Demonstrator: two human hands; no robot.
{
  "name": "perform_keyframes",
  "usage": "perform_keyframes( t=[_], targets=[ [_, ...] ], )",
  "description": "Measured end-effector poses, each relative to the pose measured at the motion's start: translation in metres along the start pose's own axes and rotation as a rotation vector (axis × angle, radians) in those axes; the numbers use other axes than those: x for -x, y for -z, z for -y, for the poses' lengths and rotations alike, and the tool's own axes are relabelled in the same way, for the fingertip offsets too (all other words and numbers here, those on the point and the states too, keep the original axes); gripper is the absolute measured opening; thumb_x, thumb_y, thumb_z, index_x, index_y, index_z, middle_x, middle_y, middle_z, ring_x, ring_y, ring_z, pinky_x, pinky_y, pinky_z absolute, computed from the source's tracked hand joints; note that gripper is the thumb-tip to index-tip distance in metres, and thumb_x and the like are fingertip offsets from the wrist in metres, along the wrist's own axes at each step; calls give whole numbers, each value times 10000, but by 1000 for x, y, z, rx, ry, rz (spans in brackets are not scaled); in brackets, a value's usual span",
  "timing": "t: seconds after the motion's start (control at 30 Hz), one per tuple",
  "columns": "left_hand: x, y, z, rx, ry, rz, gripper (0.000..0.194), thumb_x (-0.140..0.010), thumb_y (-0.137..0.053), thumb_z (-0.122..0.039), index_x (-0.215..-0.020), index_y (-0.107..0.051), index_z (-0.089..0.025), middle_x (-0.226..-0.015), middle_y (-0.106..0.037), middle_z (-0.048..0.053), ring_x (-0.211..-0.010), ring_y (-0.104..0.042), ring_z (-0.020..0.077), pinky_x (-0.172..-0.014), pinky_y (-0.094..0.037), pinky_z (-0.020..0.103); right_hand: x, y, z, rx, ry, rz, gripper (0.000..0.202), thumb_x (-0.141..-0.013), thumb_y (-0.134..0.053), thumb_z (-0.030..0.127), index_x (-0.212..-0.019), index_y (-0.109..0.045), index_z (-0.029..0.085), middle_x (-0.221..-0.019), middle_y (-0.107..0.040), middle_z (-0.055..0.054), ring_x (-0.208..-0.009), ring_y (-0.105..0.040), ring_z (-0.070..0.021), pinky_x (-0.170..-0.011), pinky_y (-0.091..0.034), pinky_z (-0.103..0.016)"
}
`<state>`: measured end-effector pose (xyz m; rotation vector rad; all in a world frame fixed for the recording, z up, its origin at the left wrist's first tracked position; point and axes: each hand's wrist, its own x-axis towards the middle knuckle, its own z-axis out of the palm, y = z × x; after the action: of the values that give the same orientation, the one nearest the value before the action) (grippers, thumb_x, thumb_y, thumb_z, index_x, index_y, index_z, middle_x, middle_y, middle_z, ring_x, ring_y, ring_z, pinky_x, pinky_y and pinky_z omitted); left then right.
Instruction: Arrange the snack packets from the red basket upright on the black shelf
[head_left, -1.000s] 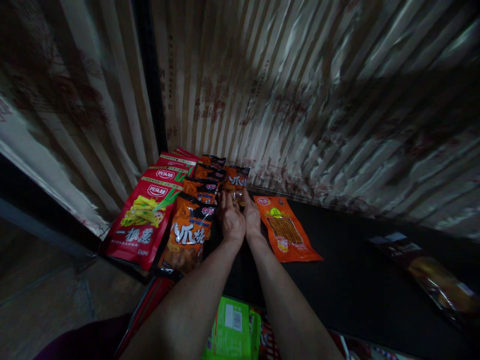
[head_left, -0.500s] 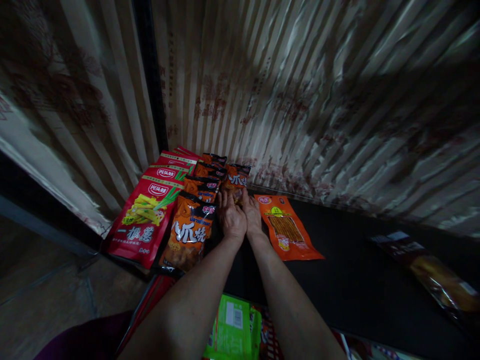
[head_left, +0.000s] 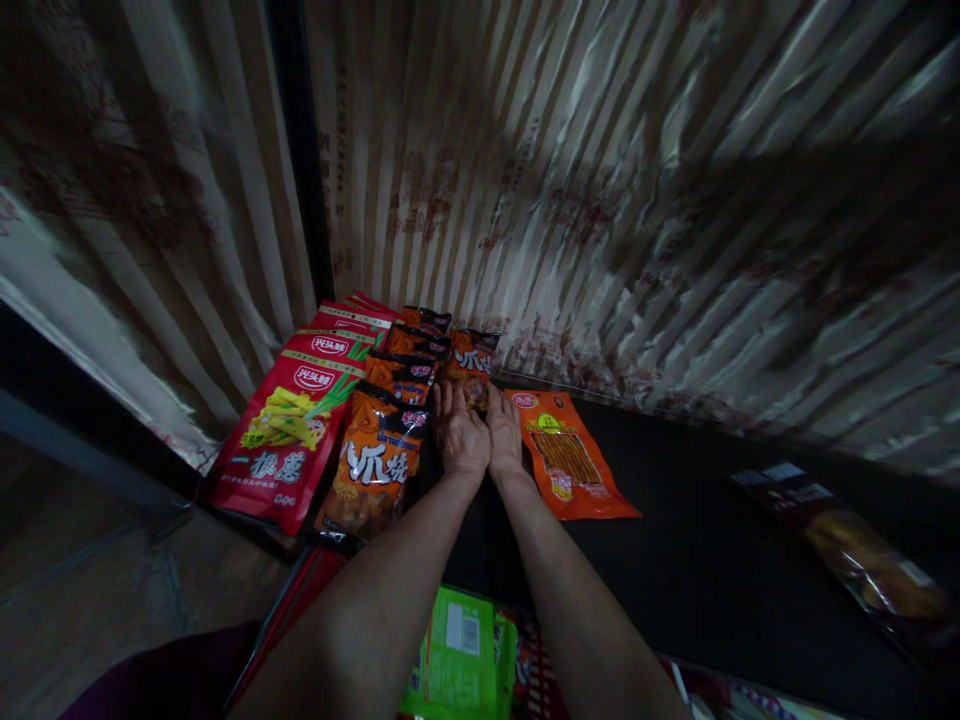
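The step in hand looks to be settling a shiny orange-and-black plastic snack packet [head_left: 471,352] on the black flat shelf [head_left: 675,540], where it sits just right of the row of matching packets [head_left: 373,465]; the left hand [head_left: 463,435] and right hand [head_left: 505,430] meet at its near end, fingers mostly outstretched, though whether they grip it I cannot tell. Its long axis runs away from the person, black-edged top toward the striped fabric curtain [head_left: 450,180], and the next move probably calls for light, even pressure keeping it aligned.
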<state>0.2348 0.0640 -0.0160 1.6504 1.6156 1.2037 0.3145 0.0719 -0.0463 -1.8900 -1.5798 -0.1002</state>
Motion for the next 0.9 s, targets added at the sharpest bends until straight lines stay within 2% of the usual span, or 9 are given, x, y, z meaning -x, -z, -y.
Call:
perform_keyframes(
  t=[0.1, 0.23, 0.4, 0.6, 0.9],
  targets=[
    [1, 2, -1, 2, -38, -30, 446, -819, -393, -69, -1211, -597, -132, -1388, -497, 86, -1368, -316, 186, -1136, -273, 324, 1, 0, 0, -27, 13, -38, 423, -831, -464, 269, -1244, -473, 177, -1183, -550, -121, -1139, -482, -249, -1003, -408, -417],
    [3, 5, -2, -20, -81, -59, 349, -794, -434, -64, -1021, -679, -166, -1174, -607, 76, -1151, -485, 191, -1031, -377, 303, 1, 1, -1, -1, -48, -54, 313, -813, -488, 287, -1104, -531, 180, -1026, -552, -109, -1000, -508, -247, -916, -448, -397],
    [2, 7, -2, -81, -53, 26, 272, -793, -442, -76, -823, -691, -180, -926, -655, 64, -979, -526, 194, -922, -423, 297, 0, 1, -1, -13, -46, -46, 339, -801, -484, 269, -1123, -518, 170, -1029, -551, -109, -1013, -502, -245, -912, -444, -386],
    [1, 8, -4, -146, -24, 37, 263, -832, -439, -129, -793, -694, -176, -931, -661, 77, -967, -530, 208, -895, -422, 314, -1, -3, -5, -34, -26, -25, 395, -813, -429, 235, -1194, -522, 187, -1032, -562, -97, -1032, -511, -235, -925, -441, -395],
    [1, 5, -3, -115, -13, 18, 257, -811, -446, -103, -832, -697, -155, -951, -667, 85, -996, -527, 204, -918, -406, 297, 2, 4, 0, -69, -37, -5, 453, -816, -456, 255, -1262, -490, 183, -1139, -555, -117, -1074, -540, -230, -927, -469, -374]
  ],
)
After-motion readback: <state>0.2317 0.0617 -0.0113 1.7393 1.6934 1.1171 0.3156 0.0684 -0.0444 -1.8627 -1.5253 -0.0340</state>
